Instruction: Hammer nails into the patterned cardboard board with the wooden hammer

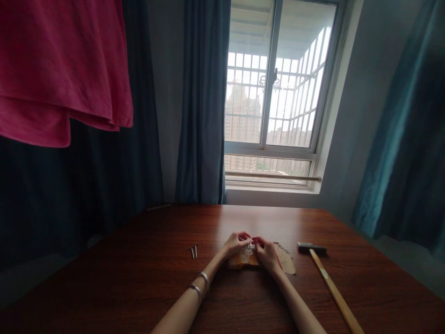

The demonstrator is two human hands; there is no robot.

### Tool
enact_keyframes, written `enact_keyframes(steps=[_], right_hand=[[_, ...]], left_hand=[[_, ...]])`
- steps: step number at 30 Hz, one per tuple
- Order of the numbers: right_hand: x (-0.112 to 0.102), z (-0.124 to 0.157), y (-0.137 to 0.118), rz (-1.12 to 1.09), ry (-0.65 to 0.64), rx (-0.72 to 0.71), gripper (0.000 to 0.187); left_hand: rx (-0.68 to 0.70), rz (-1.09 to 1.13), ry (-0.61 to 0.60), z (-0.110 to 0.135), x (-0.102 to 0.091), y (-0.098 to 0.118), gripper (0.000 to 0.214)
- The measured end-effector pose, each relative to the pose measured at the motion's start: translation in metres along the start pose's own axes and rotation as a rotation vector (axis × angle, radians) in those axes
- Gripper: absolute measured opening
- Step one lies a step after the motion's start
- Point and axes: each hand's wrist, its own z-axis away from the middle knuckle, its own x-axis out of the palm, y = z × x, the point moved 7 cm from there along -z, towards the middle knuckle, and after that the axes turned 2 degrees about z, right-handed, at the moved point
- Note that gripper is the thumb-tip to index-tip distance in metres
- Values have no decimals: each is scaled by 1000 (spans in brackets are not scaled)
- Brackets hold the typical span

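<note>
My left hand (238, 244) and my right hand (265, 254) meet over a speckled, light-brown piece (246, 256) lying on the table. Both hands have their fingertips pinched close together near thin, upright pin-like bits; what exactly they grip is too small to make out. Under and beside my right hand spreads a flat tan piece (287, 261) with a row of dark slots along its curved edge. A bit of red shows next to my right wrist. Several nails (193, 251) lie to the left of my hands. On the right rests a hammer (312, 249) with a long wooden handle.
The brown wooden table (156, 278) stands before a barred window (271, 106). Dark blue curtains (203, 102) hang on both sides. A pink cloth (66, 69) hangs at the upper left. The hammer's handle reaches toward the table's near right side.
</note>
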Motion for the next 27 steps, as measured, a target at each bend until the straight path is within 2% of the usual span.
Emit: enact_keyframes(steps=[6,13,19,27], right_hand=[[2,2,-3,18,-20,-29,26],[2,2,-3,45,-24,-66,24],[-1,-1,3,70,-46,-71,20],[2,1,3,93,-63,-82,17]], left_hand=[[34,-42,3,2,2,3,32],[162,-156,24,3,7,16,26],[145,-170,58,2,10,19,24],[135,-121,42,-2,16,14,20]])
